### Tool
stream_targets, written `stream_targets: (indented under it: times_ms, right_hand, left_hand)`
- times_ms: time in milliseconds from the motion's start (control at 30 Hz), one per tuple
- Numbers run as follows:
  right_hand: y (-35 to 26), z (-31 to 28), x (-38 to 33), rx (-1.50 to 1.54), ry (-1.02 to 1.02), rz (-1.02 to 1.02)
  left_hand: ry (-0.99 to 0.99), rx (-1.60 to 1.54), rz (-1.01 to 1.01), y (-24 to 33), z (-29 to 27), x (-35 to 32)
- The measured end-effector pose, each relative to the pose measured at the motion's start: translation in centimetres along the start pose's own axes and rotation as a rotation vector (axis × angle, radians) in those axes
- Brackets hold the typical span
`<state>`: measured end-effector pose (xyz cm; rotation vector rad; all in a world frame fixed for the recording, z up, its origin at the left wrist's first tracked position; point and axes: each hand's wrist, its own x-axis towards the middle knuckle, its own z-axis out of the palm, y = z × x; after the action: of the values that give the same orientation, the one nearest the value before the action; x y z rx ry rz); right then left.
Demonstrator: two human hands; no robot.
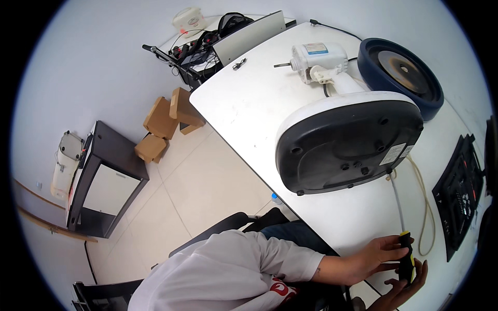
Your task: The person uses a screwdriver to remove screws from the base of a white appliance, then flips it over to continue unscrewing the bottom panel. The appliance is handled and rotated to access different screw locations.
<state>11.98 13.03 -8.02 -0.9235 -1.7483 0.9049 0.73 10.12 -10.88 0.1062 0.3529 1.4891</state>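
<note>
A white electric fan body lies on its side, the dark underside of its base (342, 145) turned toward me. Its bare motor housing (321, 57) has a metal shaft sticking out, with no blades on it. A screwdriver (406, 262) with a black and yellow handle reaches its long shaft up to the lower right edge of the base; whether the tip sits in a screw is too small to tell. My left hand (381, 256) is closed around the upper handle. Below it, the fingers of my right hand (404, 291) curl around the handle's butt end.
Behind the fan lies a dark blue round piece (404, 72) with a metal disc. A pale cord (429, 217) loops beside the screwdriver. An open black tool case (461, 194) is at the right edge. Cardboard boxes (161, 122) and a dark cabinet (111, 176) stand left on the floor.
</note>
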Motion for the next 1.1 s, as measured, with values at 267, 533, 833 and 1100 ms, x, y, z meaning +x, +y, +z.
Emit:
stream_targets:
  times_ms: [267, 533, 833, 1100]
  right_hand:
    - [1.5, -0.9, -0.4, -0.027, -0.013, 0.079]
    - [1.4, -1.7, -0.1, -0.186, -0.208, -0.156]
    - [3.3, -2.1, -0.2, -0.094, -0.158, 0.072]
    - [3.7, -1.1, 0.2, 0.054, -0.102, 0.005]
  left_hand:
    - [0.024, 0.05, 0.05, 0.2, 0.2, -0.1]
    - [0.053, 0.069, 0.081, -0.2, -0.1, 0.1]
    - [0.052, 0.084, 0.078, -0.3, -0.3, 0.7]
    - [0.078, 0.044, 0.286, -1.1, -0.6, 2.2]
